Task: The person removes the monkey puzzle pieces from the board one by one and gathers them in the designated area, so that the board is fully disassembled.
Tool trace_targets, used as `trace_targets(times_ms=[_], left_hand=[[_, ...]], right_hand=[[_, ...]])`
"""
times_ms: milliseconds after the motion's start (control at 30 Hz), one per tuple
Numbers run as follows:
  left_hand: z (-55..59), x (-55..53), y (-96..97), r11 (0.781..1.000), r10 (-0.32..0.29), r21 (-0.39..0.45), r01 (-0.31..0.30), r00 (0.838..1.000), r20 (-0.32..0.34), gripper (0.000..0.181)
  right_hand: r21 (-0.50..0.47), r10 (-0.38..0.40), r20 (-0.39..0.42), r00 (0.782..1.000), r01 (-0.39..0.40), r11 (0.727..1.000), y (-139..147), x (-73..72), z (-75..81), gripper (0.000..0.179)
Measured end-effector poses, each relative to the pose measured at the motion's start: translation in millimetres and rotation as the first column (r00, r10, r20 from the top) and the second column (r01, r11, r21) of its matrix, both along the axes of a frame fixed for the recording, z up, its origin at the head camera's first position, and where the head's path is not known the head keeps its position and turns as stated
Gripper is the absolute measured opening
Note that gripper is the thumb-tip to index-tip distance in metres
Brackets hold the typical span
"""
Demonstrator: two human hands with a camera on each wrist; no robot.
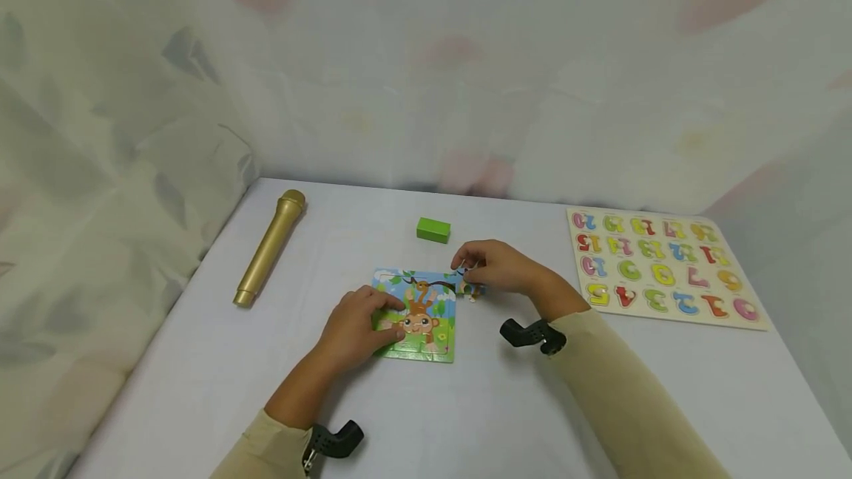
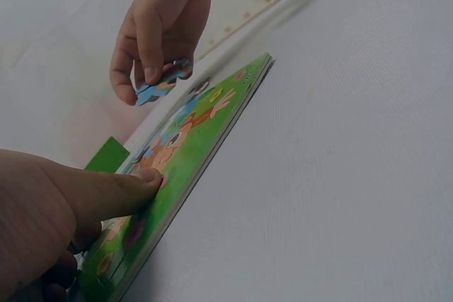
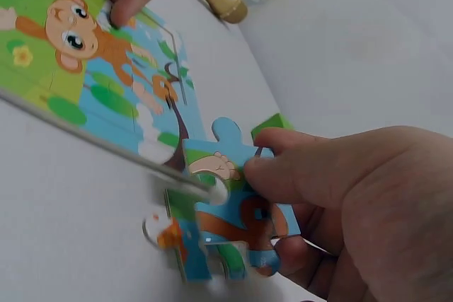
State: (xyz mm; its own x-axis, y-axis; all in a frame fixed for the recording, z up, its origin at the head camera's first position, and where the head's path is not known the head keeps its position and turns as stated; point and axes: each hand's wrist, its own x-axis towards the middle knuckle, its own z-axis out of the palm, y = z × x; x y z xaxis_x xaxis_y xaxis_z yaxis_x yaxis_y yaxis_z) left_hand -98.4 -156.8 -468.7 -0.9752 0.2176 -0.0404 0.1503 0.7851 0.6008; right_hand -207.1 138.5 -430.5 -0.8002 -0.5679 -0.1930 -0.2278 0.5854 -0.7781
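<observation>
My left hand (image 1: pixel 362 322) rests over the left part of a jigsaw board (image 1: pixel 447 342) with a monkey picture. The thumb (image 2: pixel 134 185) lies on the green front part, and a fingertip touches the picture higher up. Just off the board's right edge, my right hand (image 1: pixel 504 267) pinches jigsaw pieces (image 3: pixel 212 206) between thumb and fingers. The upper piece shows a foot and a brown branch-like shape on blue; another with orange and green lies partly hidden beneath it. The jigsaw board lies flat on the white table, its monkey upright as seen from my side.
A green block (image 1: pixel 433 230) sits behind the jigsaw board. To the left lies a gold microphone (image 1: pixel 271 248). At the right is a number board (image 1: pixel 665 272) with colourful numerals. Fabric walls (image 1: pixel 399 80) rise behind the table (image 1: pixel 220 368) and at its sides.
</observation>
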Motion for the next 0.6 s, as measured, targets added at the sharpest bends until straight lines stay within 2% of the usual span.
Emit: trace_targets(times_ms=[333, 600], left_hand=[[-0.1, -0.1, -2.0, 1.000, 0.003, -0.001, -0.003, 1.000, -0.006, 0.036], [-1.7, 0.0, -1.3, 1.000, 0.001, -0.001, -0.001, 1.000, -0.006, 0.037]], right_hand=[[-0.001, -0.040, 0.055, 0.998, 0.040, 0.999, 21.2, 3.0, 0.5, 0.021], [0.037, -0.082, 0.055, 0.995, 0.080, 0.996, 39.1, 6.1, -5.0, 0.020]])
